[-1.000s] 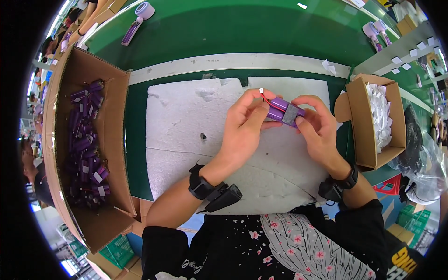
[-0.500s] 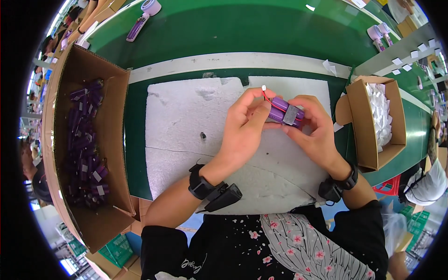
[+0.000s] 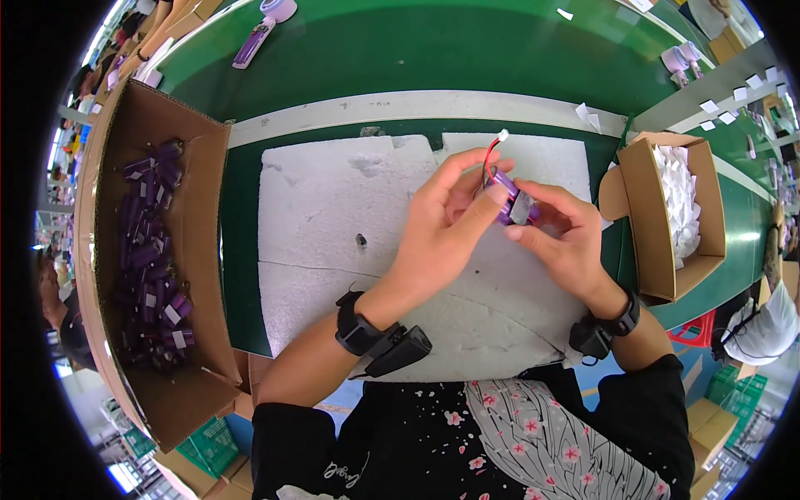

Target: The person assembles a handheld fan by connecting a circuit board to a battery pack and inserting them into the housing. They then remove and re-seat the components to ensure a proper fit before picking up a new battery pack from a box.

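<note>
Between my two hands, above the white foam sheet, is a purple battery pack (image 3: 505, 185) with a grey patch on its side. Red and black wires rise from its left end to a small white connector (image 3: 502, 135). My left hand (image 3: 450, 212) is closed on the left end, its thumb lying across the cells. At the other end, my right hand (image 3: 562, 221) grips the pack between thumb and fingers near the grey patch. Part of the pack is hidden behind my fingers.
Left of the foam sheet (image 3: 317, 217) stands a deep cardboard box (image 3: 200, 250) of purple battery packs (image 3: 150, 242). A smaller carton (image 3: 654, 225) with white pieces (image 3: 679, 200) is at the right. Beyond a pale rail (image 3: 333, 111), purple handheld fans (image 3: 254, 42) lie on a green surface.
The battery pack has turned in my hands and my left thumb has come over its cells. The wires and connector now stick up higher and further right.
</note>
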Available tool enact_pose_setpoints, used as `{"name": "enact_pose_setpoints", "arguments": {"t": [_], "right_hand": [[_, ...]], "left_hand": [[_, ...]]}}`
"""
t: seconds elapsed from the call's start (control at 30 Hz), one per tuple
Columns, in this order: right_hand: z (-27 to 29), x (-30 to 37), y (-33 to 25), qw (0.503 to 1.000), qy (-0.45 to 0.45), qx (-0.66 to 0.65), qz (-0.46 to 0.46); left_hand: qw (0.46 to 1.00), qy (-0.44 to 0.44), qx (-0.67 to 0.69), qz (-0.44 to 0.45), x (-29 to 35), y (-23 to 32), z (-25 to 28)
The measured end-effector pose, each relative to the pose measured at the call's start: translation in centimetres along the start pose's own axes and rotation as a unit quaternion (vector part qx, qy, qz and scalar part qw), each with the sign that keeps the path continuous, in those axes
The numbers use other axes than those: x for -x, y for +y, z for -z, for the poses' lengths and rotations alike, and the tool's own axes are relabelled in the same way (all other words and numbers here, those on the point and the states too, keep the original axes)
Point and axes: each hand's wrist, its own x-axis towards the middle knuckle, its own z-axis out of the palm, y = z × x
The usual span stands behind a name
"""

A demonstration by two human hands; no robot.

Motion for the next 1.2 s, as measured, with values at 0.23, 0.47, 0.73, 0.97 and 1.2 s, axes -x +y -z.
{"name": "enact_pose_setpoints", "arguments": {"t": [0.23, 0.47, 0.73, 0.97, 1.2], "right_hand": [[0.3, 0.4, 0.8, 0.999, 0.026, -0.034, 0.022], [0.2, 0.4, 1.0, 0.994, 0.043, -0.054, 0.080], [0.2, 0.5, 1.2, 0.990, 0.007, -0.123, 0.073], [0.5, 0.4, 0.9, 0.992, -0.013, -0.102, 0.068], [0.6, 0.2, 0.8, 0.985, -0.043, -0.149, 0.070]], "left_hand": [[0.993, -0.063, -0.086, 0.056, 0.3, 0.6, -0.2], [0.990, -0.096, -0.077, 0.071, 0.3, 0.0, -0.2], [0.982, -0.127, -0.107, 0.087, 0.3, 0.3, 0.0], [0.984, -0.118, -0.084, 0.104, 0.2, 0.5, 0.0], [0.992, -0.092, -0.062, 0.066, 0.4, -0.1, -0.3]]}}
